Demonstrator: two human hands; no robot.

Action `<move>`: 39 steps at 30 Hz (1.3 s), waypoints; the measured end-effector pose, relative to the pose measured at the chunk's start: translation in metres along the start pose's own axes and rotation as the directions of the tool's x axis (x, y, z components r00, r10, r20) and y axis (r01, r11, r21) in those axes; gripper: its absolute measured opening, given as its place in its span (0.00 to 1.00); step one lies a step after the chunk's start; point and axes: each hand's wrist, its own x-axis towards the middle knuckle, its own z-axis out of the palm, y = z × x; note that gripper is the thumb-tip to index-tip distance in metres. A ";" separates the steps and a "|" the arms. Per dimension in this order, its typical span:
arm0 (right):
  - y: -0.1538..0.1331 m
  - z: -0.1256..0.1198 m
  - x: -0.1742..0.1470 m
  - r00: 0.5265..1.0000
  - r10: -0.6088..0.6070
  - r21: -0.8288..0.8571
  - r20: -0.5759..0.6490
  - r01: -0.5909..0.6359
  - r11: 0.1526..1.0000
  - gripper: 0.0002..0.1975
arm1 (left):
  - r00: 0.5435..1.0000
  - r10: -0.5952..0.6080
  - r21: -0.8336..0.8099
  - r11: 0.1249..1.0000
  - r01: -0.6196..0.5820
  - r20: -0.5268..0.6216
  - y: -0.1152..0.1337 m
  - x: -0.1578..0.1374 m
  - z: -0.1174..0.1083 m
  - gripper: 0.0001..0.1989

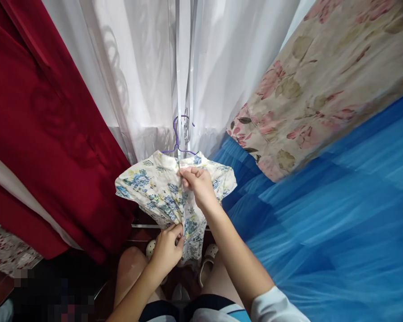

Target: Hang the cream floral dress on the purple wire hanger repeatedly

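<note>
Blue-flowered garment (147,183) hangs before you on a purple hanger (176,134), in front of white fabric (144,67). From the left, red cloth (50,134) drapes down; your left hand (169,246) pinches the garment's lower front; your right hand (202,185), apart from it, pinches nearer the hanger; sheer blue fabric (322,237) spreads across the right.

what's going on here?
A person is handling a white short-sleeved top with blue and yellow flowers, which is on a thin purple hanger. The right hand pinches the front just below the neckline; the left hand pinches the front edge lower down. Whether any fastening is done up there is too small to tell. Long dark red fabric hangs to the left, layered bright blue sheer fabric to the right.
</note>
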 end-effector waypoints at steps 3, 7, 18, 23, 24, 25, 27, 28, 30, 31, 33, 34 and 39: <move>-0.005 0.015 0.008 0.999 -0.049 0.046 -0.019 0.050 0.998 0.12 | 1.000 0.016 -0.024 1.000 -0.016 0.019 -0.010 -0.002 -0.003 0.05; 0.004 0.018 -0.011 0.997 -0.063 0.033 -0.040 0.064 0.997 0.09 | 0.981 0.055 -0.227 0.969 -0.097 -0.188 -0.004 0.019 -0.038 0.08; 0.011 0.007 -0.016 0.985 -0.170 -0.189 0.031 0.173 0.967 0.16 | 0.712 0.478 0.136 0.865 -0.482 -0.514 0.075 0.110 -0.138 0.09; 0.048 0.001 -0.017 0.996 -0.088 -0.290 0.028 0.093 0.953 0.16 | 0.525 0.158 -0.083 0.910 -0.407 -0.837 0.036 0.112 -0.165 0.11; 0.052 0.000 -0.021 0.997 -0.070 -0.296 0.041 0.079 0.952 0.15 | 0.481 0.036 -0.189 0.892 -0.410 -0.876 0.020 0.114 -0.172 0.11; 0.053 0.001 -0.026 0.997 -0.053 -0.293 0.058 0.068 0.954 0.15 | 0.453 -0.104 -0.317 0.849 -0.424 -0.886 0.002 0.117 -0.178 0.11; 0.054 0.003 -0.034 0.994 -0.017 -0.268 0.108 0.045 0.962 0.14 | 0.454 -0.423 -0.612 0.647 -0.455 -0.784 -0.034 0.124 -0.182 0.08; 0.054 0.004 -0.038 0.992 0.003 -0.251 0.128 0.030 0.968 0.14 | 0.483 -0.546 -0.729 0.524 -0.442 -0.685 -0.049 0.127 -0.178 0.07; 0.057 0.005 -0.042 0.988 0.046 -0.211 0.147 -0.014 0.977 0.15 | 0.561 -0.673 -0.874 0.329 -0.357 -0.482 -0.071 0.130 -0.159 0.09; 0.060 0.003 -0.044 0.988 0.068 -0.192 0.140 -0.040 0.981 0.14 | 0.601 -0.689 -0.913 0.279 -0.297 -0.406 -0.076 0.129 -0.145 0.09; 0.071 -0.006 -0.049 0.990 0.101 -0.165 0.101 -0.084 0.983 0.14 | 0.682 -0.677 -0.960 0.214 -0.178 -0.277 -0.077 0.123 -0.113 0.08; 0.078 -0.013 -0.052 0.991 0.113 -0.163 0.068 -0.101 0.981 0.13 | 0.723 -0.658 -0.976 0.182 -0.121 -0.212 -0.074 0.117 -0.097 0.07; 0.098 -0.052 -0.079 0.989 0.103 -0.265 -0.110 -0.129 0.956 0.08 | 0.945 -0.321 -0.988 0.152 -0.011 -0.060 -0.026 0.077 -0.049 0.11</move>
